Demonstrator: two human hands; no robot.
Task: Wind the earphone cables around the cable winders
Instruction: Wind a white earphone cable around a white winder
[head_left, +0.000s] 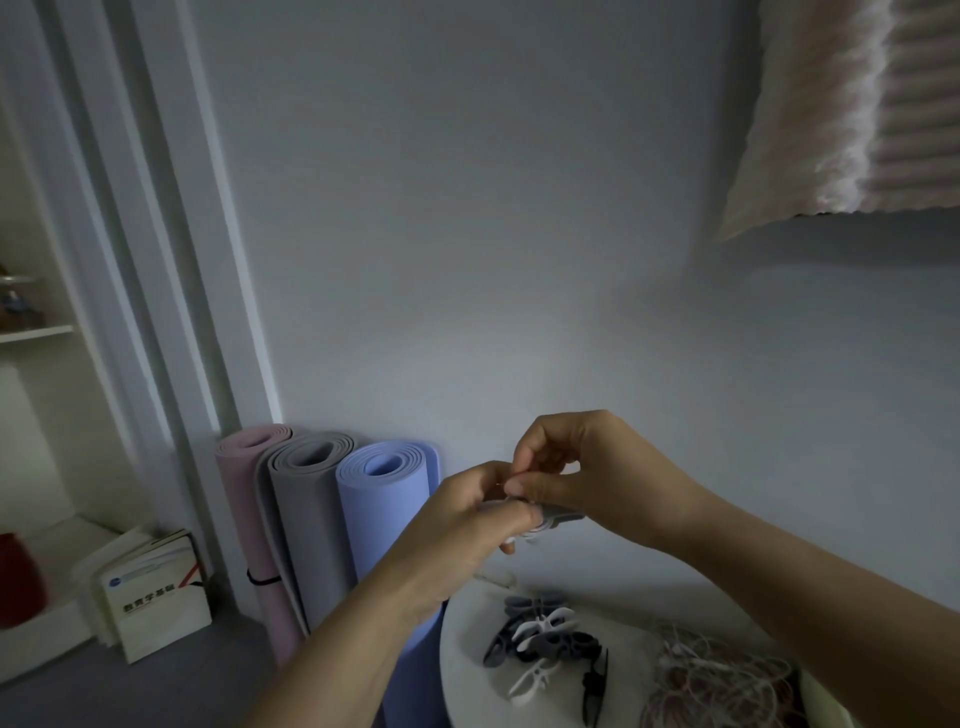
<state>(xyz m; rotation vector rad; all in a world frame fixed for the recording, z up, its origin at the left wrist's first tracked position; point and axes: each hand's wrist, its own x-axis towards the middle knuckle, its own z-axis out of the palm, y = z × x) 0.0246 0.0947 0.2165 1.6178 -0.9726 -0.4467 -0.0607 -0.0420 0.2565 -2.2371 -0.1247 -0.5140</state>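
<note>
Winding looked under way: the left hand (467, 525) gripped the winder (563, 517), and the right hand (587, 467) pinched the cable (535, 531) just above it. The next turn probably needed steady tension.

Winders (540, 639) on table (467, 644), cable tangle (717, 675) right; rolled mats (322, 519) left, against wall (467, 260).

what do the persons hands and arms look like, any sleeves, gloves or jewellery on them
Two bare hands, the left hand and the right hand, with no gloves. The left forearm and right forearm are uncovered all the way to the frame edge, so no sleeve shows. No watch, bracelet or ring is visible. The light is too dim to judge the nails.
</note>
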